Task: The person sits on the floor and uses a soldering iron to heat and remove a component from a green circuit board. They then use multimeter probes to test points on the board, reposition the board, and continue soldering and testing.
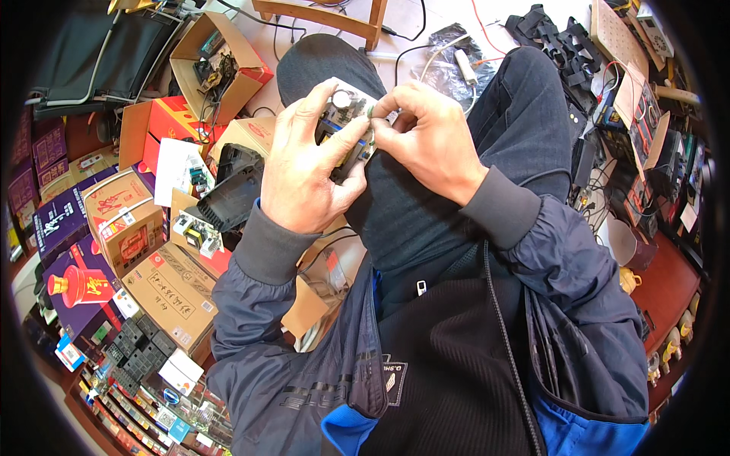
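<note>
Head view: circuit board [352, 114] above the left knee [323, 59], left hand [303, 171] clamped around its left edge, right hand [432, 137] pinched together at its right; probably light, stiff, fragile: hold the edges.

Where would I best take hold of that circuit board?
Probably the circuit board is best pinched by its uncovered far edge, coming from the far side. Its flat shape suits a pinch there, while raised components crowd its face, the left grip covers its left side and the right grip is at its right edge.
</note>
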`<state>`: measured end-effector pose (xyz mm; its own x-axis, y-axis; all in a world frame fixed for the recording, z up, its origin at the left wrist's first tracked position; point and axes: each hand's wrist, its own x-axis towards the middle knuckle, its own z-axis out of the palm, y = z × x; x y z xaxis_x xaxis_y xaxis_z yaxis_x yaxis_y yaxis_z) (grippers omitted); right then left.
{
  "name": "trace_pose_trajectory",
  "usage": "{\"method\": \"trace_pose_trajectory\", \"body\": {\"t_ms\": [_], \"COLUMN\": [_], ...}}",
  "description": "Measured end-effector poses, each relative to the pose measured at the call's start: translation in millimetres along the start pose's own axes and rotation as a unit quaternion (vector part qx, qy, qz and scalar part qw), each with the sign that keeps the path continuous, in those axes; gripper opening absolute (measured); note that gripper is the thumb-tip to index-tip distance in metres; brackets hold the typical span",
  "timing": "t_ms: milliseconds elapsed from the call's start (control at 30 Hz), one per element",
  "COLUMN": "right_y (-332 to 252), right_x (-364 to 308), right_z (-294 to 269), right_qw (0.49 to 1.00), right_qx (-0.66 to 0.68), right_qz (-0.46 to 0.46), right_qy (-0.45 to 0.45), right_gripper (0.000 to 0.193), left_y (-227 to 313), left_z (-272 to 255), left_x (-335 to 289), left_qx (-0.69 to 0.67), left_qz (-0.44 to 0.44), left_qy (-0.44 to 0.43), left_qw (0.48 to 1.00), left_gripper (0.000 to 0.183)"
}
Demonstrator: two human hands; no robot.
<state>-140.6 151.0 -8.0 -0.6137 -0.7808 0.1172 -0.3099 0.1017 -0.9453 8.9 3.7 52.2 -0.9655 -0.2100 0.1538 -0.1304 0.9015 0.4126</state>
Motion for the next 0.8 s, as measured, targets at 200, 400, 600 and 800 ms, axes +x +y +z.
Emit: {"method": "trace_pose_trajectory", "body": {"t_ms": [200,400,600,800], "right_y": [0,-1,-1,8], "right_x": [0,-1,-7,-5], "right_z": [0,-1,-5,-9], "right_qw": [1.000,0.998,0.976,0.940], "right_qx": [0.020,0.033,0.171,0.251], "right_qz": [0.021,0.037,0.134,0.212], "right_qy": [-0.007,-0.024,-0.007,-0.094], "right_gripper": [0.012,0.020,0.032,0.027], "left_y": [1,0,-3,-3], "left_z": [1,1,1,0], "left_x": [0,0,-1,-2], "left_qx": [0.006,0.005,0.001,-0.006], "left_qz": [0.002,0.003,0.005,0.002], "left_qy": [0.000,-0.002,-0.002,-0.002], "left_qw": [1.000,1.000,1.000,1.000], "left_gripper": [0.057,0.059,0.058,0.058]}}
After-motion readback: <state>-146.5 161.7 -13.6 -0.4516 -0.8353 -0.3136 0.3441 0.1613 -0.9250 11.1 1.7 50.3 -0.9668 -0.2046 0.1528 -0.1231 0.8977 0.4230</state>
